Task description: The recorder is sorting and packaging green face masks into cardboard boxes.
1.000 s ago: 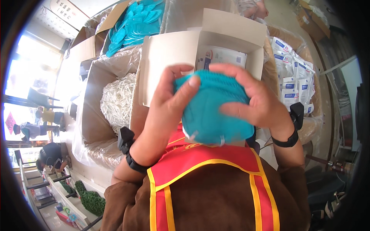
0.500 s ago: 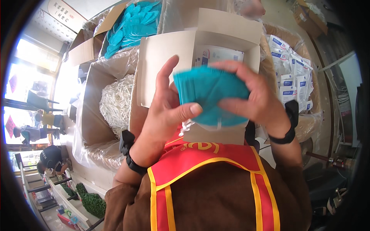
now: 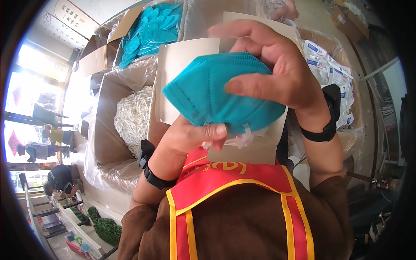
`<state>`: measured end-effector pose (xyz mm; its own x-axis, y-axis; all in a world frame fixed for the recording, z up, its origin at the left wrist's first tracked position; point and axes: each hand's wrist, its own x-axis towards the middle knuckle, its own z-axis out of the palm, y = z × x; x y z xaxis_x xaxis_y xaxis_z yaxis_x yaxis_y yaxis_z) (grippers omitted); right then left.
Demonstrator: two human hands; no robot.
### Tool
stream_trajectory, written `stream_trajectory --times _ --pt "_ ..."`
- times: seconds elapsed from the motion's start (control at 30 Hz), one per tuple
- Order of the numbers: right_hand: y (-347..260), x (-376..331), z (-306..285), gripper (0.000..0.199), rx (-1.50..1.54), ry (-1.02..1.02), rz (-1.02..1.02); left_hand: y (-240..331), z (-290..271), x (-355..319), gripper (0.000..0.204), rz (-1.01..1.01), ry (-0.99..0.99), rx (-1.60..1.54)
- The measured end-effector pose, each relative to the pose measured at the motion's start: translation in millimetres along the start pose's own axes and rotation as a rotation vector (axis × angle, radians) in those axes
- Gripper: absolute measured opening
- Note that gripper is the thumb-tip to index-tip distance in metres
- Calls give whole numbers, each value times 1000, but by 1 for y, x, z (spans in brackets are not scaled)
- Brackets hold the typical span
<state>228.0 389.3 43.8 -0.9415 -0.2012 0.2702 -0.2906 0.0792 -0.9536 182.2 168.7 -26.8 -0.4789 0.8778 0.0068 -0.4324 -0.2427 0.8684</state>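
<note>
A folded teal face mask (image 3: 208,95) is held up close in front of me by both hands. My left hand (image 3: 190,136) grips its lower edge from below, thumb pressed on the rim near the white ear loops (image 3: 236,138). My right hand (image 3: 277,69) covers its upper right part, thumb lying across the front and fingers curled over the top. Behind the mask stands an open white cardboard box (image 3: 182,65), mostly hidden by the mask and my hands.
A carton lined with plastic holds a heap of white ear loops (image 3: 130,117) at the left. Another carton of teal masks (image 3: 151,30) sits behind it. Small white-and-blue packets (image 3: 338,78) fill a box at the right. A person (image 3: 63,180) bends over far left.
The mask has been lifted closer to the camera and turned, now folded flat. My left hand has slid from the mask's top to its lower edge.
</note>
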Motion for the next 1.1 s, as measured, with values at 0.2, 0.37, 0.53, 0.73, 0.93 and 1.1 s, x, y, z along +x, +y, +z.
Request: stream_trajectory --times 0.2,0.37,0.53,0.73,0.93,1.1 --pt "59 -27 24 60 545 39 -1 4 9 10 55 304 246 119" --pt "83 -34 44 33 240 -78 214 12 -7 5 66 502 257 346" --pt "83 -50 37 25 146 -84 378 26 -30 3 76 501 387 -147" --pt "105 -65 54 26 291 -103 395 13 -41 6 86 427 0 -379" --pt "109 -57 52 24 224 -220 483 8 -35 10 75 357 -371 -486" --pt "114 -66 39 17 -212 -81 112 6 -26 -8 69 320 -236 -523"
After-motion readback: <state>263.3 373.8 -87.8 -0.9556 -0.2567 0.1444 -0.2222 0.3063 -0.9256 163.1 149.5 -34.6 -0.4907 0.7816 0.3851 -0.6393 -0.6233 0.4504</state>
